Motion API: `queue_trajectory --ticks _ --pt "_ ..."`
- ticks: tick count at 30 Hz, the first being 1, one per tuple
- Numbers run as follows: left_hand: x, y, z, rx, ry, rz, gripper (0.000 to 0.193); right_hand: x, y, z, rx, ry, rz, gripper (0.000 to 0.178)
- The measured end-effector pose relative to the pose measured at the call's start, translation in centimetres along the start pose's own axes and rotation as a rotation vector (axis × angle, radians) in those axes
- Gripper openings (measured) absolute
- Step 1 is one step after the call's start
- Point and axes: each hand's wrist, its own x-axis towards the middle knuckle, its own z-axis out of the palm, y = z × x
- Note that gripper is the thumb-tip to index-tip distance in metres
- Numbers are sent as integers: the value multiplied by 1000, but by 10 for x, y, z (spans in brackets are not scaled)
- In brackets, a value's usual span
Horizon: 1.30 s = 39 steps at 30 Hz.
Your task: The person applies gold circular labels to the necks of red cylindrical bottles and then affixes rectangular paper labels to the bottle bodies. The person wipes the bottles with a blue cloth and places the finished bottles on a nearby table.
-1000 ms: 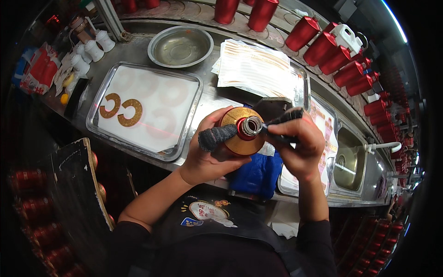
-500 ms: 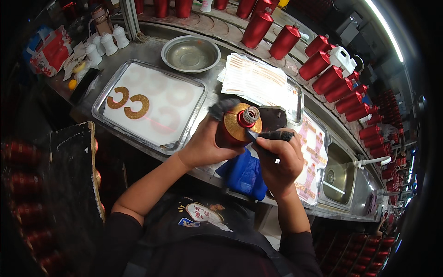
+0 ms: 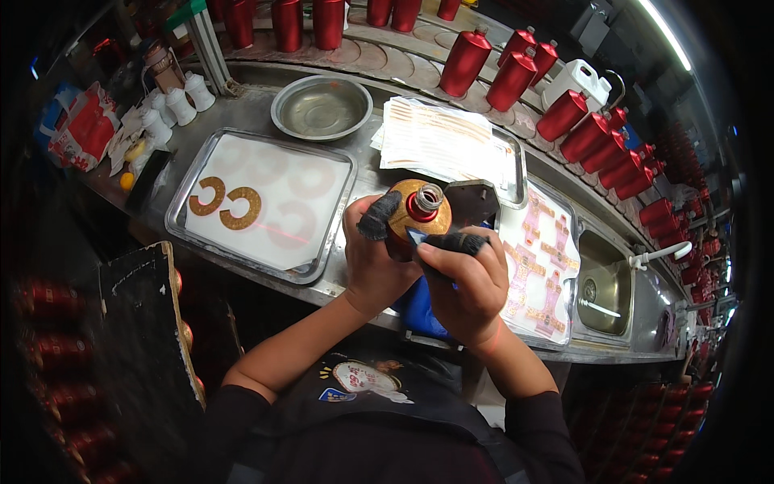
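My left hand point(image 3: 377, 256) is wrapped round a red bottle point(image 3: 399, 246) with a bare threaded glass neck. A black finger cover on that hand presses against the bottle's gold ring-shaped shoulder label point(image 3: 442, 219). In my right hand point(image 3: 469, 284) is a small flat tool with a pale triangular tip point(image 3: 416, 236), pinched between the fingers. Its tip touches or nearly touches the near edge of the gold label, below the neck. Black covers sit on right-hand fingers too. The lower part of the bottle is hidden by my hands.
Left lies a metal tray point(image 3: 172, 211) with two gold C-shaped labels point(image 3: 242, 208). Behind it stands a metal basin point(image 3: 322, 109). Paper sheets point(image 3: 439, 137), a tray of pink-gold labels point(image 3: 528, 270) and a sink point(image 3: 605, 286) are right. Red bottles point(image 3: 466, 63) line a curved conveyor behind.
The tool's tip has shifted leftward along the label's near edge, below the neck. My left hand's covered finger now lies lower on the shoulder. Bottles on the conveyor have changed places.
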Motion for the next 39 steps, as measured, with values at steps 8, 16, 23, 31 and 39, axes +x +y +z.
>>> queue_trajectory --ticks 8,16,23,31,39 --pt "-2 -4 -3 130 -41 198 98 0 4 -17 57 -29 59 23" --pt "53 42 -33 -378 -125 -135 82 -53 20 -61 939 128 1202 29" --pt "42 79 18 -667 -650 -624 89 -119 7 -91 681 -68 1243 47" --pt "29 59 48 -467 -595 -662 89 -138 9 -84 636 -106 1274 70" --pt "32 79 48 -20 -597 -526 100 -137 23 -77 433 -239 1184 68"
